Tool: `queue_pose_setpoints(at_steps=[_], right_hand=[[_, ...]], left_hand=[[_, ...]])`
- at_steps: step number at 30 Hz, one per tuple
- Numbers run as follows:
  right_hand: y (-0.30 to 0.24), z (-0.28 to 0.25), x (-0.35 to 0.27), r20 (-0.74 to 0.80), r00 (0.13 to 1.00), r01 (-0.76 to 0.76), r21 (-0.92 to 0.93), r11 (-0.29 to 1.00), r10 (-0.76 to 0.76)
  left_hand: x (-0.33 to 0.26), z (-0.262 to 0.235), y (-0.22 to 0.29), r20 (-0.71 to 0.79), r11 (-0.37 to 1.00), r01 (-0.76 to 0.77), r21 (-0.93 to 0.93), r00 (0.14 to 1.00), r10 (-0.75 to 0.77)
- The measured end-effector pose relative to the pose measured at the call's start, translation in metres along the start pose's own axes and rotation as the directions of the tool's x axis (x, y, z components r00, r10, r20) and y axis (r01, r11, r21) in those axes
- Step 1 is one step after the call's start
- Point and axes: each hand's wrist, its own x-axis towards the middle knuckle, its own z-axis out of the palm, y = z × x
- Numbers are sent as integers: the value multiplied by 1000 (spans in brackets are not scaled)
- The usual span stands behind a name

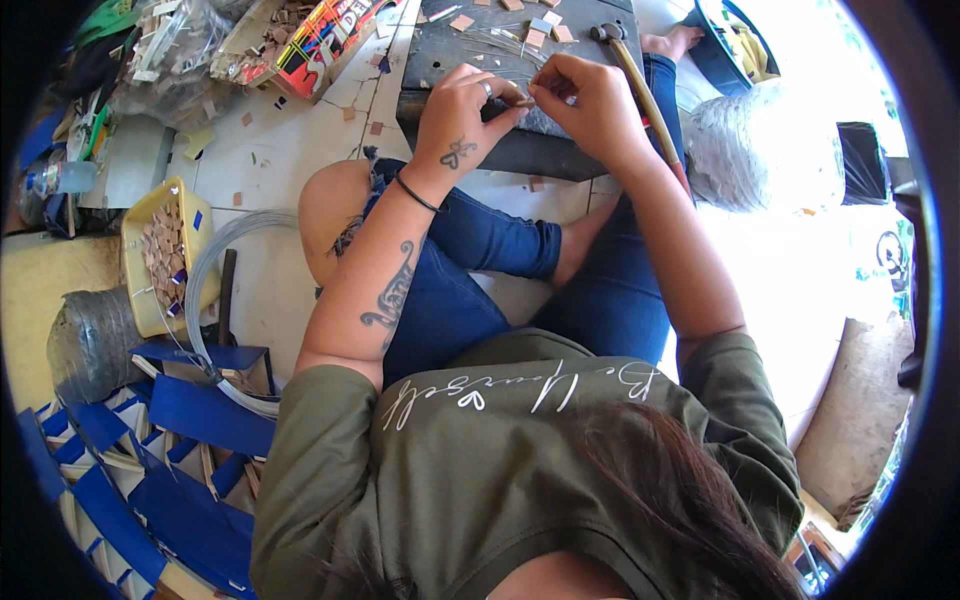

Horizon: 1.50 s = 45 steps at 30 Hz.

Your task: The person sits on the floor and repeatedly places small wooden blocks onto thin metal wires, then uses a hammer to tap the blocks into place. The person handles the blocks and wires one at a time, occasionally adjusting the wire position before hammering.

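Observation:
My left hand [468, 112], with a ring on one finger, and my right hand [592, 105] meet over the near part of a dark low worktable [440, 60]. The fingertips of both are pinched together around something too small and too hidden to name. Just beyond them, thin wire pieces [512, 45] lie loose on the tabletop. Several small square wooden tiles [535, 38] are scattered farther back. A hammer [640, 80] with a wooden handle lies along the table's right side, its handle running beside my right wrist.
A yellow bin [140, 290] of small wooden pieces stands left, beside a coil of wire [205, 290]. Blue-and-white boxes [190, 500] fill the lower left. An open printed carton [325, 50] sits upper left. At the right are a plastic-wrapped bundle [765, 150] and a dark tub [715, 60].

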Motion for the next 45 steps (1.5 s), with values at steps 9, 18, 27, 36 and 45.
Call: queue_pose_setpoints(at_steps=[9, 18, 27, 36, 45], right_hand=[[-5, -1, 9, 33, 999, -29, -48, 998, 31], [13, -5, -16, -3, 1000, -31, 75, 997, 31], [21, 9, -15, -84, 992, -66, 253, 965, 90], [28, 4, -24, -118, 949, -142, 670, 728, 293], [20, -5, -23, -112, 957, -162, 565, 809, 269]], left_hand=[[10, 2, 10, 62, 957, 222, -185, 975, -214], [5, 7, 4, 18, 989, 68, -129, 998, -66], [12, 7, 11, 27, 1000, 9, -26, 1000, -8], [1, 2, 25, 54, 956, 32, 291, 997, -50], [5, 5, 30, 68, 988, 122, 99, 989, -129]])
